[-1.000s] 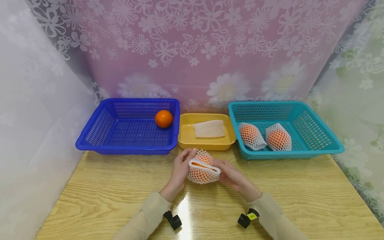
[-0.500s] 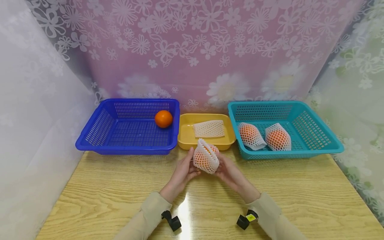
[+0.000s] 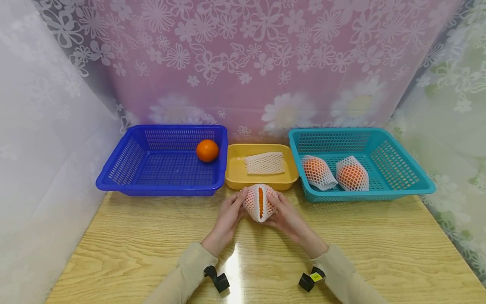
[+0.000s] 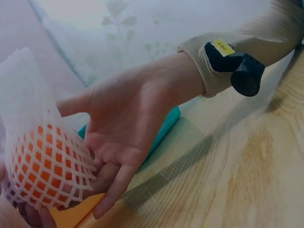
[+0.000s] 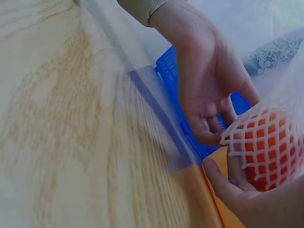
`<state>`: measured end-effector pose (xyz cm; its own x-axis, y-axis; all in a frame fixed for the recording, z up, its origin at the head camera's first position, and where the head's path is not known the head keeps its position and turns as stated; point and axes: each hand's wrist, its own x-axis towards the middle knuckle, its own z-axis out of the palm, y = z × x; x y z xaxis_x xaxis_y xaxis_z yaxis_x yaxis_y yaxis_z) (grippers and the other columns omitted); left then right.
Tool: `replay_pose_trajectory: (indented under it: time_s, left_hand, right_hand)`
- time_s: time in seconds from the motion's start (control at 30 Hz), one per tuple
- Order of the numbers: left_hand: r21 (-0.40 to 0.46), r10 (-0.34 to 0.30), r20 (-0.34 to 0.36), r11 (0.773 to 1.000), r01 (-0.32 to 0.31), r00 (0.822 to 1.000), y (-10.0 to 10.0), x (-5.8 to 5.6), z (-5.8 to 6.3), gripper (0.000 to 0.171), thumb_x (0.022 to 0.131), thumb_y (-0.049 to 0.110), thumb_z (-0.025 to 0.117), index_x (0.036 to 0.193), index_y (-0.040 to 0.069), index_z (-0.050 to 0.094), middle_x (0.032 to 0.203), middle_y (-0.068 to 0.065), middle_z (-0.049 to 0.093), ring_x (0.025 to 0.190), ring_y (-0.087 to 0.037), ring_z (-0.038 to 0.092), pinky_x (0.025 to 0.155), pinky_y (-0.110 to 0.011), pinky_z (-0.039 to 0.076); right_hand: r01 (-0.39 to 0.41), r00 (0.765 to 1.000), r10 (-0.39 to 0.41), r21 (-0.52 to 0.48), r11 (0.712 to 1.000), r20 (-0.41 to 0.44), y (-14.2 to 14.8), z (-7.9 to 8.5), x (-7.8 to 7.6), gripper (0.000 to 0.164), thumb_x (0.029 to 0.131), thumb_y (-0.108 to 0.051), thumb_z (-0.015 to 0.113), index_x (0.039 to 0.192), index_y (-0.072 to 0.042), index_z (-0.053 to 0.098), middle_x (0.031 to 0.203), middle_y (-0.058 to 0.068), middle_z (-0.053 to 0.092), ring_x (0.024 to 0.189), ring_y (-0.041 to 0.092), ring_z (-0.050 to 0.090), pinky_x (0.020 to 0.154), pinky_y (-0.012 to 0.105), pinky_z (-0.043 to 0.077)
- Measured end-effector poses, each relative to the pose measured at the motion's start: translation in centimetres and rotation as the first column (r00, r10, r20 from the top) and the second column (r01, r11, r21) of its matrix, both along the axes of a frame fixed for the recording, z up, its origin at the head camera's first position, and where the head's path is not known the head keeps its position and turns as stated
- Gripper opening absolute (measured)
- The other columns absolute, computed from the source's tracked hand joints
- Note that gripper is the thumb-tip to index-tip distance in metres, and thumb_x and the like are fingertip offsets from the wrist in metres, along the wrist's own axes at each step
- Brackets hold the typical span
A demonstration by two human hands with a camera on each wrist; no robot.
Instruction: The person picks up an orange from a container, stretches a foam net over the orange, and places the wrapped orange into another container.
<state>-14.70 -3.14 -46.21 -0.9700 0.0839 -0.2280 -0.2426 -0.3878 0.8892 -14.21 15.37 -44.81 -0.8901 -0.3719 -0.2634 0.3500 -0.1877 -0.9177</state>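
Observation:
An orange in a white foam fruit net [image 3: 251,205] is held between both hands over the table, below the yellow tray. The net's slit-like open end faces up toward the head camera, showing a strip of bare peel. My left hand [image 3: 229,214] grips its left side, thumb at the top. On the other side my right hand [image 3: 290,219] holds it, thumb by the slit and fingers underneath. The left wrist view shows the right hand [image 4: 128,118] beside the netted orange [image 4: 45,166]. In the right wrist view the left hand [image 5: 204,80] reaches the net's edge.
A blue basket [image 3: 161,187] at the back left has one bare orange [image 3: 207,150]. The yellow tray [image 3: 262,185] bears a flat foam net [image 3: 265,163]. Two netted oranges, one here [image 3: 352,174], lie in the teal basket [image 3: 402,192] on the right. Wooden table [image 3: 133,245] extends in front.
The netted orange has been turned so that its slit swung from nearly crosswise to upright, and it has moved slightly away from the body. Both hands have shifted their grip around it.

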Motion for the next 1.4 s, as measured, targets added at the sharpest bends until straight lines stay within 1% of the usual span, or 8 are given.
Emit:
replay_pose_trajectory:
  time_s: [0.23, 0.47, 0.7, 0.9, 0.97, 1.1, 1.27, 1.4]
  left_hand:
    - [0.013, 0.025, -0.001, 1.000, -0.025, 1.000, 0.0, 0.1, 0.0, 0.045, 0.105, 0.043, 0.053, 0.121, 0.001, 0.061, 0.101, 0.003, 0.067, 0.090, -0.008, 0.063, 0.081, -0.024, 0.050]
    - [-0.004, 0.015, 0.021, 1.000, -0.015, 1.000, 0.4, 0.4, -0.5, 0.036, 0.106, 0.042, 0.053, 0.116, 0.009, 0.064, 0.091, 0.006, 0.064, 0.075, -0.005, 0.054, 0.063, -0.018, 0.042]
    - [0.008, -0.050, -0.016, 0.999, 0.050, 0.999, 0.9, 1.1, -1.0, 0.031, 0.106, 0.013, 0.049, 0.131, -0.001, 0.061, 0.087, 0.009, 0.064, 0.074, -0.003, 0.053, 0.067, -0.019, 0.045]
    - [0.058, -0.099, -0.033, 0.993, 0.101, 0.995, 0.6, 1.7, -0.9, 0.035, 0.106, 0.007, 0.048, 0.139, -0.004, 0.052, 0.101, 0.009, 0.065, 0.089, -0.004, 0.058, 0.077, -0.022, 0.049]
    - [0.072, -0.108, -0.024, 0.991, 0.110, 0.994, 0.5, 1.6, -0.9, 0.035, 0.107, 0.009, 0.046, 0.139, -0.004, 0.051, 0.101, 0.008, 0.064, 0.090, -0.005, 0.059, 0.077, -0.022, 0.050]
    - [0.103, -0.120, 0.023, 0.988, 0.117, 0.992, 0.6, 1.3, -0.5, 0.048, 0.111, 0.033, 0.040, 0.143, -0.002, 0.049, 0.103, 0.003, 0.066, 0.087, -0.007, 0.062, 0.075, -0.023, 0.053]
    - [0.163, -0.176, 0.062, 0.973, 0.164, 0.983, 0.5, 1.0, 0.0, 0.083, 0.102, 0.069, 0.028, 0.151, 0.003, 0.041, 0.123, -0.007, 0.064, 0.099, -0.012, 0.064, 0.080, -0.027, 0.055]
    - [0.168, -0.231, 0.063, 0.961, 0.218, 0.971, 0.4, 0.9, 0.4, 0.088, 0.097, 0.075, 0.033, 0.150, 0.005, 0.040, 0.129, -0.009, 0.060, 0.102, -0.014, 0.064, 0.081, -0.026, 0.055]
  right_hand:
    - [-0.025, 0.999, 0.024, -0.037, 0.999, -0.024, -0.1, -0.3, -0.1, 0.065, 0.109, -0.043, 0.033, 0.160, -0.006, 0.019, 0.158, 0.024, 0.027, 0.136, 0.036, 0.043, 0.113, 0.056, 0.037]
    - [-0.063, 0.998, 0.061, -0.091, 0.994, -0.029, -0.2, 0.2, 0.4, 0.069, 0.108, -0.046, 0.027, 0.160, -0.004, 0.010, 0.160, 0.023, 0.019, 0.139, 0.030, 0.035, 0.118, 0.053, 0.026]
    - [-0.121, 0.992, 0.115, -0.111, 0.986, -0.059, -0.3, 0.9, 0.9, 0.073, 0.107, -0.050, 0.025, 0.159, -0.004, 0.005, 0.159, 0.021, 0.017, 0.137, 0.024, 0.034, 0.114, 0.046, 0.032]
    - [-0.151, 0.984, 0.152, 0.015, 0.988, -0.096, -0.3, 0.6, 0.9, 0.077, 0.108, -0.056, 0.025, 0.158, 0.001, 0.014, 0.156, 0.025, 0.028, 0.131, 0.022, 0.045, 0.106, 0.037, 0.042]
    - [-0.124, 0.987, 0.128, 0.049, 0.991, -0.092, -0.2, 0.5, 0.8, 0.076, 0.108, -0.055, 0.027, 0.158, 0.002, 0.018, 0.156, 0.026, 0.031, 0.132, 0.024, 0.047, 0.105, 0.036, 0.044]
    - [0.026, 0.998, -0.024, 0.051, 0.998, -0.053, -0.2, 0.2, 0.8, 0.063, 0.109, -0.046, 0.037, 0.154, -0.002, 0.031, 0.148, 0.017, 0.046, 0.126, 0.020, 0.054, 0.100, 0.034, 0.048]
    - [0.185, 0.983, -0.185, 0.009, 0.983, -0.015, -0.3, 0.0, 0.8, 0.027, 0.108, -0.032, 0.051, 0.122, -0.010, 0.056, 0.117, -0.001, 0.064, 0.103, 0.011, 0.063, 0.087, 0.028, 0.052]
    - [0.215, 0.976, -0.216, -0.031, 0.976, -0.013, -0.5, 0.0, 0.9, 0.016, 0.107, -0.027, 0.054, 0.109, -0.011, 0.058, 0.105, -0.004, 0.068, 0.096, 0.009, 0.063, 0.084, 0.025, 0.053]
